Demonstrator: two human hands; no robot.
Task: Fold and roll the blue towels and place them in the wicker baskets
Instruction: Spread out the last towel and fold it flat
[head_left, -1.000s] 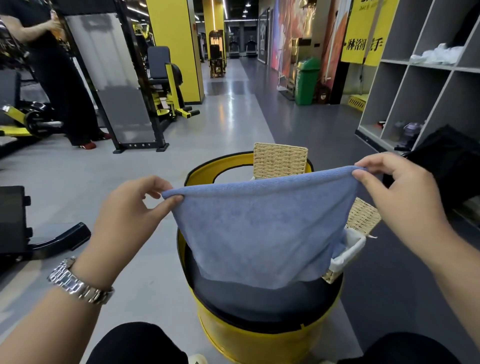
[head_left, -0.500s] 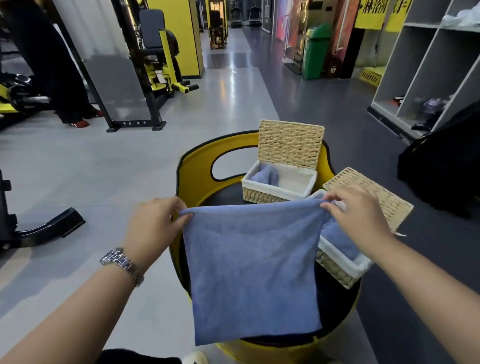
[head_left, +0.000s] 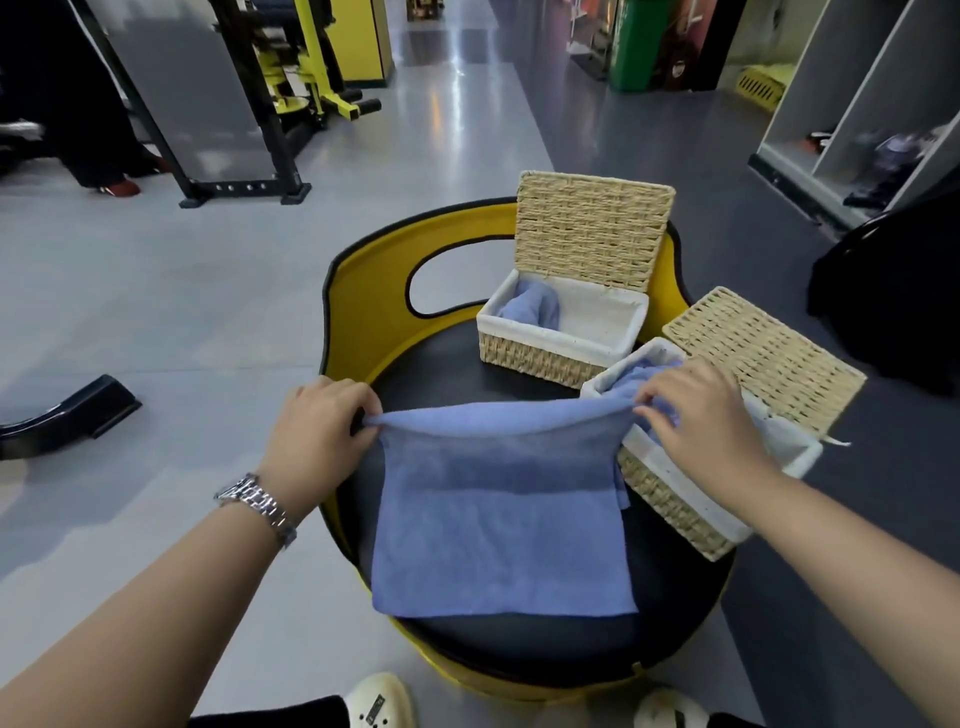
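Observation:
A blue towel (head_left: 501, 519) lies mostly flat on the round black seat (head_left: 571, 644) of a yellow stool. My left hand (head_left: 317, 431) pinches its far left corner and my right hand (head_left: 701, 415) pinches its far right corner, just above the seat. Two open wicker baskets with white liners stand on the seat. The far basket (head_left: 561, 332) holds a blue towel (head_left: 532, 306). The near right basket (head_left: 691, 499) holds another blue towel (head_left: 639, 376), partly hidden by my right hand.
The stool's yellow backrest (head_left: 374, 291) curves behind the baskets. Gym equipment (head_left: 291, 78) and another person's legs (head_left: 98, 130) are at the far left. Grey shelving (head_left: 857, 104) stands at the right, a dark bag (head_left: 893, 291) below it. My shoes (head_left: 382, 701) are at the bottom.
Both hands have lowered the towel from hanging in the air down onto the seat, and my view has tilted downward. The grip on the two corners is unchanged.

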